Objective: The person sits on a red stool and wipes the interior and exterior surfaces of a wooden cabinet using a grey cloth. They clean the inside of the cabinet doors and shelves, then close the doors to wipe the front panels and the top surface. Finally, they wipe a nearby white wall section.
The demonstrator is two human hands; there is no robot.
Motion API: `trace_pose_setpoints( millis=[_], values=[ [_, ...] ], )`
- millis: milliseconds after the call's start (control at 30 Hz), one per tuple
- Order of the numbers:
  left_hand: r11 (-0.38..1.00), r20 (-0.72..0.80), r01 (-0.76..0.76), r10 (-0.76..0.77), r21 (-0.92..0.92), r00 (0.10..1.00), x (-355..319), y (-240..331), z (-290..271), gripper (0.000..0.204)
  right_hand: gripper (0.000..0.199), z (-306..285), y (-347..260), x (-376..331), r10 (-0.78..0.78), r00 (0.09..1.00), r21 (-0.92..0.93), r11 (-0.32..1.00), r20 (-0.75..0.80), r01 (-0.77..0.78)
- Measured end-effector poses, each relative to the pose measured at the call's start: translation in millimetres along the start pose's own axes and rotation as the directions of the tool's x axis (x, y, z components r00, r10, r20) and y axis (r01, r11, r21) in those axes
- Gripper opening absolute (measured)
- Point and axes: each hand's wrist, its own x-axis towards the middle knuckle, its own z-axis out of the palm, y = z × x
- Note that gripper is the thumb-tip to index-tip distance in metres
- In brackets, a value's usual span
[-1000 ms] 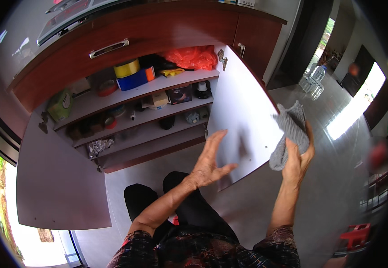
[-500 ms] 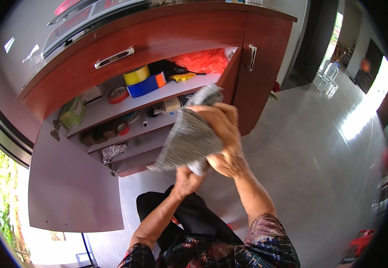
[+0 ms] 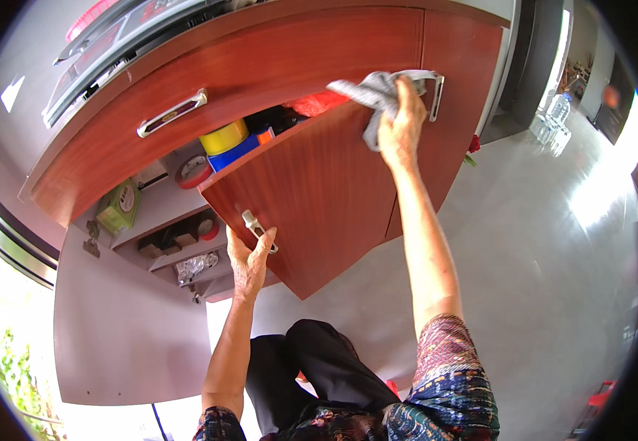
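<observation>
I see left hand (image 3: 248, 263) grip door (image 3: 319, 202) by free edge; apart, right hand (image 3: 401, 132) grips cloth (image 3: 376, 94). Wiping seems the step; next likely needs steadiness.

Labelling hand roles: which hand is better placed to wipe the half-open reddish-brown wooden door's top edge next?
Right, likely: the right hand holds the grey textured cloth by the door's top edge. The left hand is at the slim metallic handle, holding no cloth.

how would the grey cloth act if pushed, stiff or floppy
Probably floppy: the grey cloth folds loosely about the right hand, one end drooping. It's likely light, looking thin, and seems unlikely to roll, bunched without any round shape.
</observation>
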Motion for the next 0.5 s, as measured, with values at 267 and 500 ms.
trace_pose_setpoints(
  millis=[267,500],
  values=[
    [0.959,-0.115,-0.086,0.121,0.27,0.986,29,-27,-5,0.057,0.054,11,-7,-34,0.223,0.974,0.244,0.943,0.043,-0.227],
    [0.767,0.113,-0.42,0.422,0.485,0.9,64,-65,-46,0.057,0.079,47,-129,-134,-0.203,0.937,0.191,0.97,0.284,0.152]
  ],
)
